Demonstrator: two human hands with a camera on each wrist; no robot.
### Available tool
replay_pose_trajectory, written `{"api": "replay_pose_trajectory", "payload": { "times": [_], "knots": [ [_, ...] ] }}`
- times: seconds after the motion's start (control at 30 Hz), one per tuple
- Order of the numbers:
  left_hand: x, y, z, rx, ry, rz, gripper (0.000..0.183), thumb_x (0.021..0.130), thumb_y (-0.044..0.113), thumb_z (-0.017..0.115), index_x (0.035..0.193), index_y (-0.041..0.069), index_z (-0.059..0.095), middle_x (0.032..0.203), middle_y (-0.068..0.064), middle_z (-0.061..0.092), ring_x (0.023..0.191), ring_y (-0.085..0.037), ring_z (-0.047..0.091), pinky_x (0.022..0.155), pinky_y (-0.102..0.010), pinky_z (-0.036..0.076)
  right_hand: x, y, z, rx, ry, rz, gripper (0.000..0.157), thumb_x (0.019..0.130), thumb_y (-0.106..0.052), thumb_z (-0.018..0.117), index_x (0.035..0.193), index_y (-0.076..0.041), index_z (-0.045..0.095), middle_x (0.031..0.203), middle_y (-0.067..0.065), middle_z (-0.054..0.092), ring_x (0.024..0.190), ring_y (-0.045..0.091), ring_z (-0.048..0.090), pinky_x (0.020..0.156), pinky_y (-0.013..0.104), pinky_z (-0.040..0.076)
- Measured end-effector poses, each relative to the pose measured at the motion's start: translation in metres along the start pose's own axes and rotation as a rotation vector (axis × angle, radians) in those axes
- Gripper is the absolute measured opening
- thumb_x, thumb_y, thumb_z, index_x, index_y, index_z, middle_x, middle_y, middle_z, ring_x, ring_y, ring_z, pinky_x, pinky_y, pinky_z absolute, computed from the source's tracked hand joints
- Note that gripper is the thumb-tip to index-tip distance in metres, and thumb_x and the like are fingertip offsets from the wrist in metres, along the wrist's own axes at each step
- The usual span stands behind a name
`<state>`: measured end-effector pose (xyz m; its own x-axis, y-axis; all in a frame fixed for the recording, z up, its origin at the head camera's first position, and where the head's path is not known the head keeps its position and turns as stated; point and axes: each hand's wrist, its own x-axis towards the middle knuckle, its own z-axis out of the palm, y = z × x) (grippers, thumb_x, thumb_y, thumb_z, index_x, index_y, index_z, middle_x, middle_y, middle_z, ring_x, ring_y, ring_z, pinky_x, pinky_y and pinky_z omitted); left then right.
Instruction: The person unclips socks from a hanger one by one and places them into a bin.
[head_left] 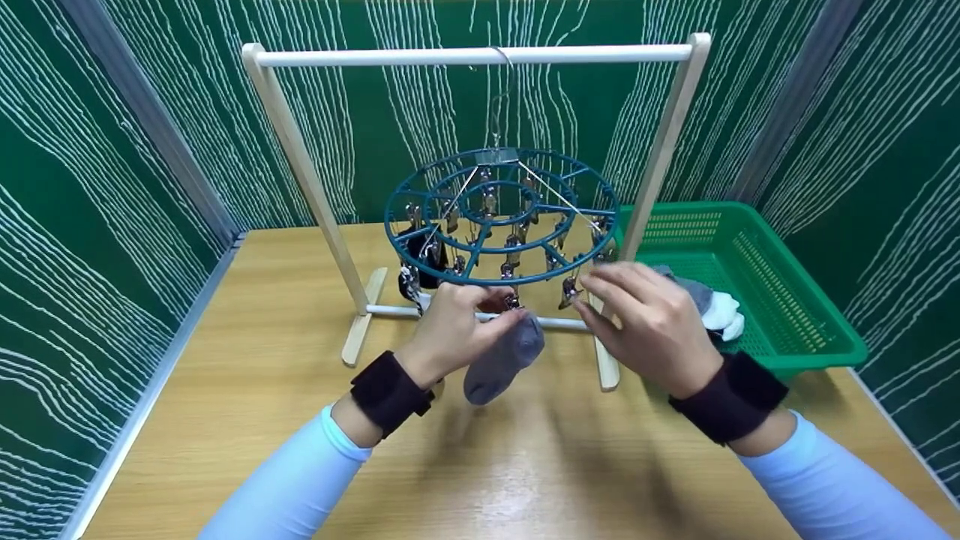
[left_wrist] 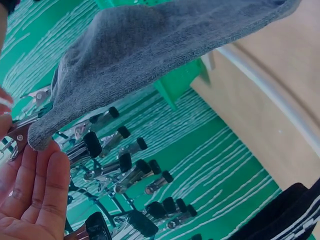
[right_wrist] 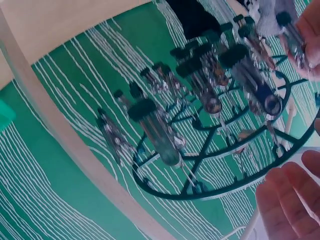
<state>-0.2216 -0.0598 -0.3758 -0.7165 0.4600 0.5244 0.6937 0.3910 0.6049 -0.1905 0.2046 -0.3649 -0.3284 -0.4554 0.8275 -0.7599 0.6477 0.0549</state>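
A grey sock (head_left: 491, 367) hangs at the front of a round green clip hanger (head_left: 487, 279), its edge in a metal clip (left_wrist: 20, 135). My left hand (head_left: 457, 322) pinches that clip between thumb and fingers, right beside the sock's edge. In the left wrist view the sock (left_wrist: 130, 50) stretches across the top. My right hand (head_left: 652, 322), slightly blurred, is to the right, close to another dangling clip (head_left: 569, 292). Its fingers (right_wrist: 280, 195) look fairly straight and hold nothing visible. A black sock (head_left: 427, 255) and a black-and-white piece (head_left: 409, 286) hang at the hanger's left.
The hanger hooks over the white bar (head_left: 375, 57) of a wooden stand (head_left: 300, 165). Behind the stand's right leg, a green basket (head_left: 810, 300) contains grey and white socks (head_left: 721, 313). Several clips dangle under the rings. Green walls (head_left: 75, 225) enclose the wooden table (head_left: 285, 300).
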Motion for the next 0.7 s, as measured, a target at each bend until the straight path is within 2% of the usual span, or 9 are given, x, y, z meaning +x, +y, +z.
{"api": "replay_pose_trajectory", "payload": {
  "times": [0.07,0.2,0.33,0.53,0.7],
  "knots": [
    [0.000,0.000,0.000,0.001,-0.001,-0.004,0.022,0.100,0.015,0.080,0.111,-0.004,0.082,0.106,-0.018,0.084,0.090,-0.028,0.083,0.083,-0.045,0.069,-0.008,-0.001,0.003,-0.001,-0.030,0.008,0.027,0.089,-0.012,0.088,0.108,0.005,0.080,0.101,0.022,0.080,0.089,0.036,0.078,0.079,0.050,0.067],
    [0.000,-0.001,0.000,0.018,0.010,0.020,0.019,0.100,0.016,0.080,0.107,-0.002,0.082,0.101,-0.015,0.084,0.087,-0.025,0.083,0.080,-0.040,0.069,-0.025,-0.001,0.013,-0.002,-0.083,0.018,0.030,0.082,-0.015,0.093,0.103,0.002,0.080,0.092,0.017,0.080,0.080,0.028,0.077,0.069,0.039,0.067],
    [0.001,-0.001,0.000,0.028,0.020,0.041,0.020,0.099,0.016,0.080,0.107,-0.002,0.082,0.101,-0.015,0.084,0.086,-0.026,0.083,0.080,-0.040,0.069,-0.042,-0.002,0.027,0.040,-0.122,0.073,0.033,0.079,-0.019,0.098,0.101,-0.002,0.081,0.089,0.011,0.080,0.076,0.023,0.075,0.064,0.035,0.065],
    [0.001,0.000,0.000,0.008,0.005,0.022,0.021,0.100,0.013,0.080,0.110,-0.005,0.081,0.103,-0.018,0.084,0.088,-0.029,0.083,0.081,-0.046,0.068,-0.062,-0.004,0.051,0.200,-0.219,0.250,0.042,0.082,-0.023,0.097,0.115,-0.002,0.080,0.105,0.014,0.084,0.091,0.028,0.081,0.075,0.041,0.068],
    [0.001,0.000,0.000,0.014,0.003,0.028,0.019,0.100,0.013,0.079,0.108,-0.004,0.081,0.101,-0.016,0.084,0.087,-0.028,0.083,0.080,-0.044,0.069,-0.069,-0.006,0.067,0.359,-0.298,0.367,0.043,0.086,-0.019,0.095,0.120,-0.001,0.078,0.113,0.014,0.083,0.103,0.030,0.081,0.086,0.047,0.068]
  ]
}}
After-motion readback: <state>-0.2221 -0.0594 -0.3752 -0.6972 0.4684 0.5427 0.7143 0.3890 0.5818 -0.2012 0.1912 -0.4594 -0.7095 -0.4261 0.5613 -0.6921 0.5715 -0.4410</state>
